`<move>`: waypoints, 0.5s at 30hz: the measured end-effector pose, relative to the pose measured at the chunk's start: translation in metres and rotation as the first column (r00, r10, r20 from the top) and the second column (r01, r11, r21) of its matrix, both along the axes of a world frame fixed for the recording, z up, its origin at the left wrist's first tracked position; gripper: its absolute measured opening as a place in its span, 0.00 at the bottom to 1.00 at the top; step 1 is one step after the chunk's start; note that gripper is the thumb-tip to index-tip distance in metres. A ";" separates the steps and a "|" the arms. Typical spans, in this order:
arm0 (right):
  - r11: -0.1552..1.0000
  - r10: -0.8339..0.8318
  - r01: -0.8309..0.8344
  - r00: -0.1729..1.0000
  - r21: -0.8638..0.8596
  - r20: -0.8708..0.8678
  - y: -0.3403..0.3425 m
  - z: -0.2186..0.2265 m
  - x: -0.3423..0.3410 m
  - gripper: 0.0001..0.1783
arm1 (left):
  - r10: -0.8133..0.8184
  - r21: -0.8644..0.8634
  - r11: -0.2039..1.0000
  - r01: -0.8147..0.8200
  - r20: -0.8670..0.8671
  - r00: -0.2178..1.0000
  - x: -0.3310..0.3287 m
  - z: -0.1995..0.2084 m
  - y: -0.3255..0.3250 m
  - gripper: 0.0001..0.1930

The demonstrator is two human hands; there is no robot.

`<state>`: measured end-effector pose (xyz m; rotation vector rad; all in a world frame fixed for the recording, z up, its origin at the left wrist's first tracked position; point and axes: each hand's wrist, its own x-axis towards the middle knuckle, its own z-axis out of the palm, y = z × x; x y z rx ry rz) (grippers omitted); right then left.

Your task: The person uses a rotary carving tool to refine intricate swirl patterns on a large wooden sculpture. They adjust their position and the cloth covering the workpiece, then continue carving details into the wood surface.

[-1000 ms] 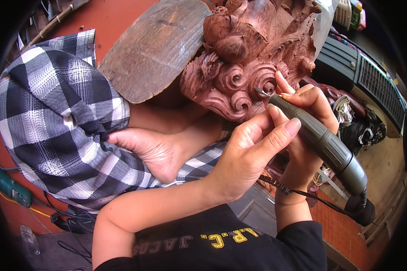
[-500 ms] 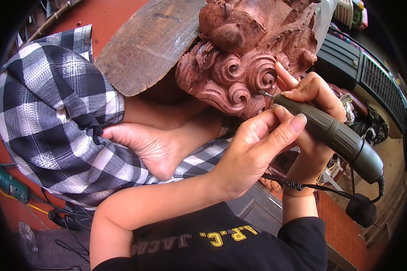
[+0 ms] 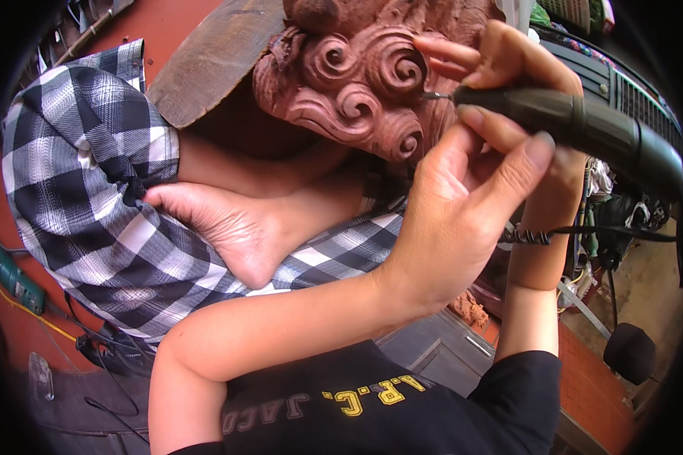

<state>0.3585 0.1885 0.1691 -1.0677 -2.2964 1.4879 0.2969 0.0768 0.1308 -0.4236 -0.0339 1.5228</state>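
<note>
A reddish-brown wood carving (image 3: 357, 83) with spiral curls rests on my lap, above my bare foot (image 3: 228, 227) and a black-and-white checked cloth (image 3: 91, 174). Both hands grip a dark olive rotary tool (image 3: 584, 125). My left hand (image 3: 463, 212) wraps it from below, thumb up along the body. My right hand (image 3: 516, 64) holds it from above, fingers resting against the carving. The tool's thin bit (image 3: 432, 96) touches the edge of a curl. A black cord (image 3: 584, 231) crosses my right wrist.
A weathered wooden plank (image 3: 212, 61) lies behind the carving. A green power tool (image 3: 11, 277) with a yellow cable sits on the red floor at left. A black slatted crate (image 3: 630, 91) is at right, a black round object (image 3: 630, 353) below it.
The carving and hands now fill more of the view. The tool has swung from a downward slant to nearly level, its bit now on a curl further up the carving.
</note>
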 end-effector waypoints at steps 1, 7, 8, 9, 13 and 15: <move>1.000 -0.031 0.031 1.000 0.004 0.004 0.001 0.000 0.000 0.18 | 0.033 0.001 0.999 -0.033 -0.010 0.999 0.005 -0.002 0.002 0.07; 0.897 0.351 -0.385 0.918 0.217 0.183 0.034 0.001 0.007 0.36 | 0.028 -0.101 0.994 -0.044 -0.156 0.987 0.013 0.011 0.005 0.08; 0.903 0.340 -0.374 0.923 0.212 0.182 0.033 0.000 0.008 0.35 | 0.044 -0.096 0.994 -0.060 -0.159 0.986 0.017 0.011 0.004 0.09; 0.906 0.334 -0.369 0.924 0.208 0.184 0.034 -0.002 0.008 0.34 | 0.087 -0.088 0.991 -0.103 -0.168 0.982 0.024 0.011 0.005 0.09; 0.910 0.334 -0.368 0.924 0.193 0.187 0.035 -0.004 0.007 0.31 | 0.251 -0.052 0.963 -0.265 -0.187 0.950 0.042 0.003 0.013 0.09; 0.913 0.329 -0.363 0.925 0.187 0.190 0.036 -0.005 0.008 0.29 | 0.248 -0.020 0.967 -0.255 -0.177 0.952 0.041 -0.001 0.014 0.10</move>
